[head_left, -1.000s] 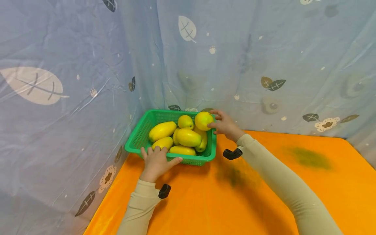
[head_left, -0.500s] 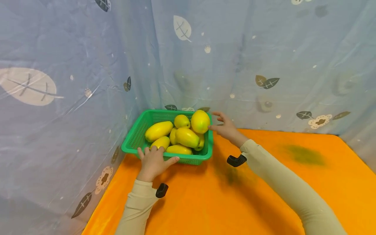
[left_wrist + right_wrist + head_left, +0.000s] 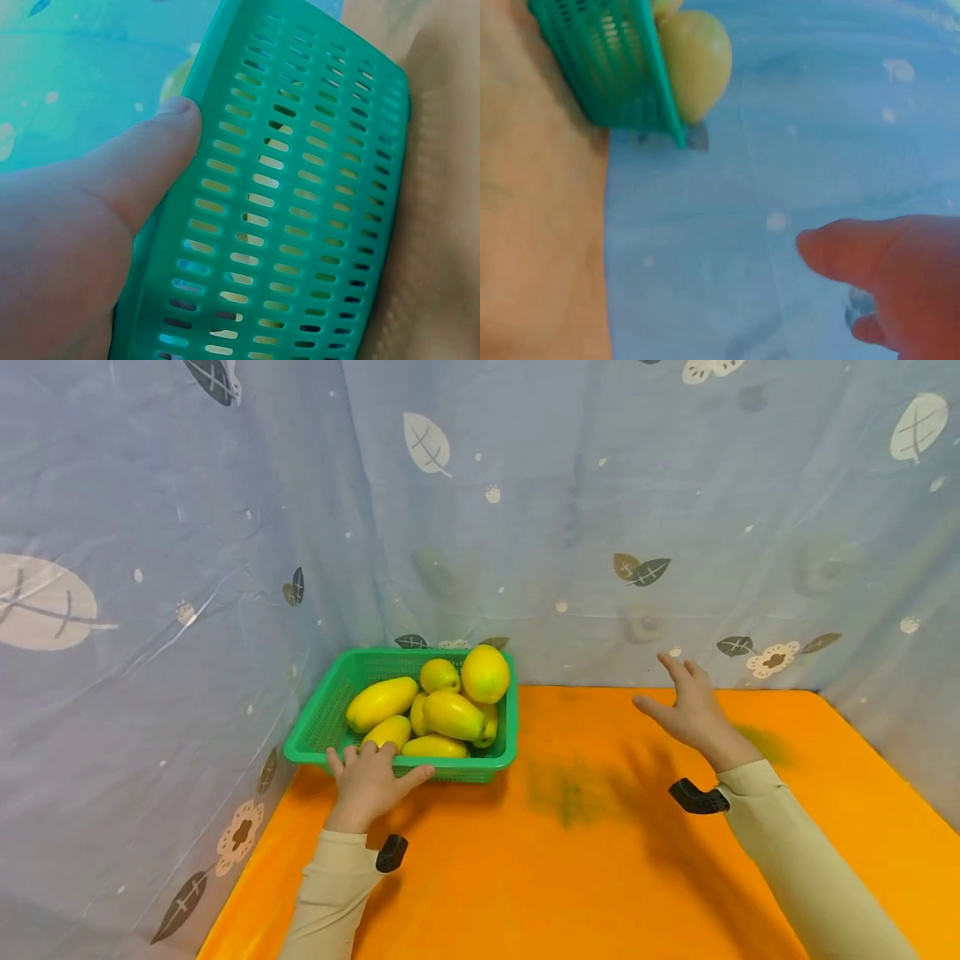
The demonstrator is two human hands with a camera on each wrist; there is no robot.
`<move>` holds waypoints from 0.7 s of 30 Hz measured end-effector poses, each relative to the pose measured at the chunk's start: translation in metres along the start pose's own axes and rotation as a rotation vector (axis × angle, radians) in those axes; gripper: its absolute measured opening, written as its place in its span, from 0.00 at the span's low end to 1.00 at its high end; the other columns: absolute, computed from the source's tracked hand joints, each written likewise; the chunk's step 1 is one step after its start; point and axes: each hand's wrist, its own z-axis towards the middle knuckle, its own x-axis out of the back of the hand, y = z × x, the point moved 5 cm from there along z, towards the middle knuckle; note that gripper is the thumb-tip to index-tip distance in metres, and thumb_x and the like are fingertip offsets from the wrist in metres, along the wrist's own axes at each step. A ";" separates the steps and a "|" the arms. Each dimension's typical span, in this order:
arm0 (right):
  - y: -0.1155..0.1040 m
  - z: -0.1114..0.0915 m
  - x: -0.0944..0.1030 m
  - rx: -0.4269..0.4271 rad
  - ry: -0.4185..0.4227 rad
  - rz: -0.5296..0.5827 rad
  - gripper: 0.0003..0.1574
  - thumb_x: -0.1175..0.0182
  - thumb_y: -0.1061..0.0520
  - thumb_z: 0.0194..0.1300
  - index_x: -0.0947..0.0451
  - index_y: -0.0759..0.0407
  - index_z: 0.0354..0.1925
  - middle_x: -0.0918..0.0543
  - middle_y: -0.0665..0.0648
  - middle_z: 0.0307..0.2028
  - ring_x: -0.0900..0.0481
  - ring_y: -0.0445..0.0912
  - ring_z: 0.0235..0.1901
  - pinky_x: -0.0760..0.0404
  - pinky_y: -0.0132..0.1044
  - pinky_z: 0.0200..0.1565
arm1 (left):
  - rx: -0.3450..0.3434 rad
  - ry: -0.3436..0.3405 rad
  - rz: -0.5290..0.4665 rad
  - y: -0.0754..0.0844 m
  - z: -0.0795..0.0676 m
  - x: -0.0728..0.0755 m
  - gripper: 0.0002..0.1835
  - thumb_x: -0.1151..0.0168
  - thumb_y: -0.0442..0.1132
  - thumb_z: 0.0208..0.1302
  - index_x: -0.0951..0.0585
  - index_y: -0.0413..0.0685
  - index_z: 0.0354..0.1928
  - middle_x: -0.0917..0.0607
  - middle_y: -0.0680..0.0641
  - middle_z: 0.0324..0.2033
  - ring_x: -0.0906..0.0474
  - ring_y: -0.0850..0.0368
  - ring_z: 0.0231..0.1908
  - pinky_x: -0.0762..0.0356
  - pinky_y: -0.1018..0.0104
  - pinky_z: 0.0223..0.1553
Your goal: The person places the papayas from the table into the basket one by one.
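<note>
A green plastic basket (image 3: pixel 487 767) with slotted walls holds several smooth yellow fruits, some long and mango-like. One plump yellow fruit (image 3: pixel 485 674) sits highest, at its far right corner. My left hand (image 3: pixel 365 789) rests on the near rim, fingertips reaching over it beside the front fruits. In the left wrist view the thumb (image 3: pixel 161 142) lies straight against the rim; the other fingers are hidden there. Well to the right of the basket, my right hand (image 3: pixel 693 714) is raised over the table with spread fingers and holds nothing.
An orange cloth (image 3: pixel 480 868) covers the table, with dark greenish patches to the right of the basket. Blue curtains (image 3: pixel 540 527) printed with leaves and flowers stand close behind and on the left. The basket sits near that back left corner.
My right hand let go of the plump yellow fruit at the basket's far right corner and drew away to the right. The left hand stayed on the rim. The head view turned slightly right.
</note>
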 end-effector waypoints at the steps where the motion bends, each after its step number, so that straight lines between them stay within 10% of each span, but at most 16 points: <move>1: 0.006 -0.004 0.000 -0.018 -0.001 -0.012 0.58 0.42 0.42 0.74 0.64 0.63 0.82 0.67 0.85 0.75 0.59 0.84 0.72 0.44 0.81 0.63 | -0.002 0.000 0.001 -0.002 0.000 0.001 0.44 0.38 0.70 0.63 0.23 0.39 0.65 0.23 0.30 0.53 0.39 0.23 0.62 0.71 0.19 0.70; 13: 0.028 -0.042 -0.009 -0.001 0.231 -0.097 0.58 0.40 0.39 0.72 0.59 0.62 0.82 0.68 0.84 0.76 0.61 0.86 0.71 0.50 0.82 0.63 | -0.002 -0.021 -0.024 -0.024 0.001 0.008 0.44 0.43 0.71 0.66 0.25 0.39 0.67 0.26 0.27 0.61 0.47 0.18 0.68 0.72 0.18 0.68; 21: 0.018 -0.045 -0.019 0.019 0.207 -0.130 0.59 0.39 0.39 0.71 0.59 0.61 0.82 0.65 0.86 0.75 0.57 0.85 0.70 0.52 0.80 0.65 | -0.016 0.027 -0.086 -0.024 -0.004 0.021 0.45 0.45 0.70 0.68 0.32 0.45 0.75 0.42 0.26 0.75 0.73 0.15 0.74 0.78 0.18 0.68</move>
